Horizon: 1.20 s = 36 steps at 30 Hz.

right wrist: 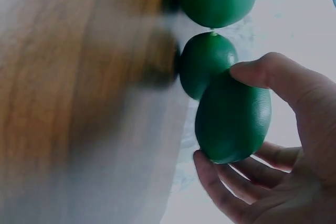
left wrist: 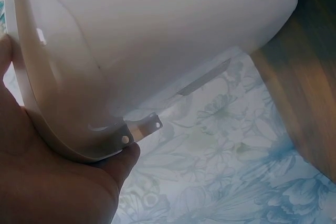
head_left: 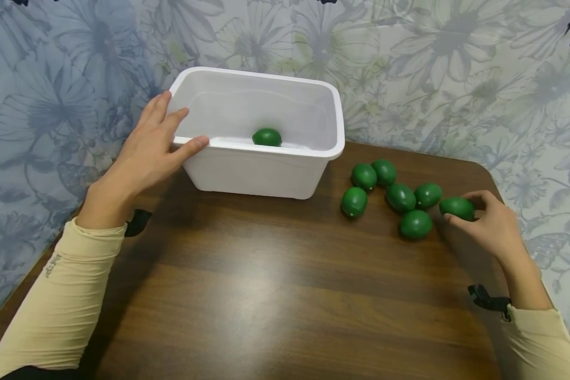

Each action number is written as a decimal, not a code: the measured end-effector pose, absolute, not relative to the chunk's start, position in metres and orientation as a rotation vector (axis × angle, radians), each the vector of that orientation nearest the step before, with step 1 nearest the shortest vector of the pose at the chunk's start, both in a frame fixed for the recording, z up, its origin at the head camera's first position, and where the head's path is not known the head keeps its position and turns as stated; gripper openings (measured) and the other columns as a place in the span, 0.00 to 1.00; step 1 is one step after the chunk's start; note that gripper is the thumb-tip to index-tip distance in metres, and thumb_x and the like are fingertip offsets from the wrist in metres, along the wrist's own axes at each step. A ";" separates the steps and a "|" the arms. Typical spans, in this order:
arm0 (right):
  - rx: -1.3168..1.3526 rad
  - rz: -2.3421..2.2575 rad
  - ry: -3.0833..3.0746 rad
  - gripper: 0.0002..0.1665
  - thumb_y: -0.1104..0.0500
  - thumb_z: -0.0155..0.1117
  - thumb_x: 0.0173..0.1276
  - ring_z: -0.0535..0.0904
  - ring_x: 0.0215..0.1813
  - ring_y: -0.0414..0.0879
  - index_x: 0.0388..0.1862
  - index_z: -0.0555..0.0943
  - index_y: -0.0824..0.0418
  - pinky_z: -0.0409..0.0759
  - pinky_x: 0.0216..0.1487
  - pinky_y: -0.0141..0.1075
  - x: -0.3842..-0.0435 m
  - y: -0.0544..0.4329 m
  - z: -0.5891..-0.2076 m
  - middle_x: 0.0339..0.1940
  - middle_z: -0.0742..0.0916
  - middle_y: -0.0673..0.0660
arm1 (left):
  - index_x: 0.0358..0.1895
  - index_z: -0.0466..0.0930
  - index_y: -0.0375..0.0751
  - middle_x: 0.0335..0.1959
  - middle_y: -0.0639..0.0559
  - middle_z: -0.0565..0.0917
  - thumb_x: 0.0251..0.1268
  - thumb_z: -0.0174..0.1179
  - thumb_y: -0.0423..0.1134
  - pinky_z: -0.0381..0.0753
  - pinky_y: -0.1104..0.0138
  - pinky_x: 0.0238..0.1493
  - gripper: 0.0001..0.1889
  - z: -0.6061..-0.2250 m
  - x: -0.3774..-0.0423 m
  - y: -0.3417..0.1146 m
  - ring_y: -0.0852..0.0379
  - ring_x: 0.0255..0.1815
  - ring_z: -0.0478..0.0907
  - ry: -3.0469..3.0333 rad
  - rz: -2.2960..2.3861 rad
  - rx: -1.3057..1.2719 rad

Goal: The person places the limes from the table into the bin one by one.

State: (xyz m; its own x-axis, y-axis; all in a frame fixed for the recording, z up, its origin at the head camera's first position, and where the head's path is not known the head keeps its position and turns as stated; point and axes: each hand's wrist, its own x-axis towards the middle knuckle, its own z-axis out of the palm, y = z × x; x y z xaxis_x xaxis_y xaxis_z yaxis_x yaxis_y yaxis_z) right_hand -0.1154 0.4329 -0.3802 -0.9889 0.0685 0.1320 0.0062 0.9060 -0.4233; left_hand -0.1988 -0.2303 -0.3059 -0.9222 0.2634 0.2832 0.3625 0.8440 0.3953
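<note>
My right hand point(head_left: 496, 224) pinches a green lime point(head_left: 457, 209) between thumb and fingers at the right side of the table. In the right wrist view the held lime point(right wrist: 233, 119) overlaps another lime point(right wrist: 202, 61) behind it. Several more limes point(head_left: 415, 224) lie loosely grouped just left of that hand. At the back left stands a white plastic tub point(head_left: 256, 171), with one lime point(head_left: 267, 137) inside. My left hand point(head_left: 149, 142) rests on the tub's left front corner, fingers spread over the rim and thumb along the front edge.
The brown wooden table point(head_left: 266, 274) meets flower-patterned wallpaper point(head_left: 437, 68) at the back and sides. Its rounded far right corner lies just beyond the right hand. A black wrist strap point(head_left: 489, 301) shows at the right wrist.
</note>
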 end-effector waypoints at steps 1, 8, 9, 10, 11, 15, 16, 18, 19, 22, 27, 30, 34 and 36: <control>-0.066 0.654 -2.909 0.39 0.46 0.76 0.68 0.70 0.38 0.13 0.68 0.73 0.67 0.69 0.32 0.21 -0.116 0.431 -0.379 0.64 0.81 0.73 | 0.81 0.61 0.34 0.88 0.37 0.42 0.75 0.49 0.73 0.48 0.33 0.80 0.49 -0.306 -0.199 -0.230 0.40 0.89 0.37 -2.802 -0.665 -0.483; -0.042 0.658 -2.751 0.39 0.46 0.77 0.67 0.65 0.36 0.08 0.69 0.75 0.66 0.64 0.34 0.15 -0.123 0.413 -0.361 0.63 0.82 0.70 | 0.81 0.61 0.34 0.88 0.37 0.42 0.75 0.48 0.73 0.48 0.33 0.81 0.49 -0.304 -0.198 -0.226 0.40 0.89 0.37 -2.806 -0.664 -0.494; -0.032 0.667 -2.731 0.39 0.47 0.77 0.67 0.66 0.36 0.08 0.69 0.75 0.66 0.64 0.34 0.15 -0.124 0.409 -0.358 0.63 0.82 0.70 | 0.81 0.62 0.34 0.88 0.37 0.42 0.75 0.48 0.73 0.48 0.33 0.81 0.49 -0.304 -0.198 -0.226 0.39 0.89 0.37 -2.806 -0.664 -0.494; -0.022 0.676 -2.714 0.38 0.47 0.77 0.67 0.66 0.36 0.09 0.69 0.76 0.65 0.64 0.34 0.14 -0.125 0.406 -0.355 0.63 0.83 0.69 | 0.81 0.61 0.34 0.88 0.37 0.42 0.75 0.48 0.73 0.47 0.32 0.81 0.49 -0.304 -0.198 -0.225 0.39 0.89 0.37 -2.808 -0.666 -0.495; -0.006 0.690 -2.693 0.38 0.47 0.77 0.67 0.67 0.36 0.09 0.68 0.76 0.65 0.65 0.35 0.14 -0.127 0.402 -0.352 0.62 0.83 0.69 | 0.82 0.61 0.34 0.88 0.37 0.42 0.75 0.48 0.73 0.47 0.32 0.80 0.49 -0.304 -0.198 -0.224 0.40 0.89 0.37 -2.811 -0.668 -0.495; 0.067 0.752 -2.632 0.35 0.50 0.78 0.66 0.71 0.37 0.11 0.67 0.78 0.63 0.68 0.37 0.12 -0.129 0.387 -0.343 0.59 0.85 0.67 | 0.82 0.60 0.35 0.88 0.38 0.41 0.75 0.48 0.73 0.47 0.32 0.80 0.49 -0.303 -0.198 -0.221 0.40 0.89 0.36 -2.824 -0.667 -0.497; 0.089 0.768 -2.616 0.35 0.51 0.79 0.65 0.72 0.38 0.12 0.67 0.78 0.63 0.69 0.39 0.12 -0.130 0.383 -0.341 0.58 0.85 0.67 | 0.82 0.60 0.36 0.88 0.38 0.40 0.75 0.48 0.73 0.47 0.32 0.80 0.49 -0.303 -0.199 -0.221 0.41 0.89 0.35 -2.829 -0.665 -0.496; 0.127 0.787 -2.591 0.35 0.52 0.79 0.65 0.72 0.39 0.13 0.67 0.79 0.64 0.69 0.41 0.12 -0.133 0.374 -0.336 0.57 0.86 0.67 | 0.83 0.59 0.36 0.88 0.38 0.40 0.75 0.47 0.74 0.47 0.32 0.80 0.49 -0.302 -0.198 -0.220 0.40 0.89 0.35 -2.836 -0.657 -0.494; 0.151 0.791 -2.571 0.34 0.53 0.80 0.64 0.73 0.40 0.14 0.66 0.79 0.64 0.69 0.42 0.12 -0.134 0.369 -0.334 0.57 0.86 0.66 | 0.83 0.59 0.36 0.88 0.38 0.40 0.75 0.47 0.74 0.46 0.32 0.80 0.49 -0.302 -0.198 -0.220 0.40 0.89 0.35 -2.839 -0.655 -0.493; 0.235 0.795 -2.517 0.34 0.55 0.81 0.63 0.74 0.44 0.15 0.65 0.80 0.65 0.70 0.46 0.13 -0.138 0.355 -0.325 0.56 0.87 0.65 | 0.83 0.60 0.36 0.88 0.38 0.40 0.75 0.48 0.74 0.46 0.32 0.80 0.49 -0.303 -0.197 -0.221 0.40 0.89 0.35 -2.839 -0.653 -0.490; 0.389 0.772 -2.452 0.34 0.57 0.82 0.61 0.74 0.50 0.16 0.64 0.81 0.64 0.72 0.50 0.16 -0.143 0.328 -0.309 0.54 0.89 0.61 | 0.83 0.60 0.37 0.88 0.39 0.40 0.75 0.48 0.74 0.47 0.31 0.80 0.49 -0.306 -0.196 -0.222 0.41 0.89 0.34 -2.839 -0.659 -0.482; 0.451 0.785 -2.425 0.33 0.57 0.82 0.61 0.75 0.52 0.19 0.63 0.82 0.63 0.74 0.50 0.17 -0.148 0.311 -0.300 0.54 0.89 0.58 | 0.84 0.59 0.38 0.89 0.39 0.39 0.75 0.48 0.73 0.47 0.30 0.79 0.49 -0.307 -0.196 -0.224 0.40 0.89 0.34 -2.839 -0.658 -0.476; 0.517 0.839 -2.387 0.30 0.56 0.82 0.61 0.79 0.52 0.23 0.61 0.83 0.62 0.78 0.48 0.20 -0.156 0.287 -0.289 0.52 0.90 0.53 | 0.84 0.58 0.39 0.88 0.39 0.39 0.75 0.48 0.73 0.46 0.29 0.78 0.48 -0.307 -0.195 -0.227 0.41 0.89 0.33 -2.834 -0.667 -0.469; 0.550 0.857 -2.376 0.30 0.56 0.82 0.61 0.80 0.52 0.25 0.60 0.84 0.62 0.79 0.47 0.21 -0.160 0.275 -0.284 0.51 0.90 0.52 | 0.84 0.58 0.40 0.88 0.39 0.39 0.75 0.48 0.73 0.46 0.29 0.78 0.48 -0.307 -0.194 -0.228 0.40 0.89 0.33 -2.836 -0.671 -0.464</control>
State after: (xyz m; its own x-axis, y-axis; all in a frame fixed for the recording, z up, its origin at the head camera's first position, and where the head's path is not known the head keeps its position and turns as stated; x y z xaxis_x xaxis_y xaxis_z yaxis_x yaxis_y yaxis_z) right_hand -0.1602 0.2754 -0.2843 -0.7655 -0.1862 0.6159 -0.5364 0.7132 -0.4511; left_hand -0.1942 -0.2282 -0.3069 -0.9328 0.2565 0.2533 0.3428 0.8486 0.4030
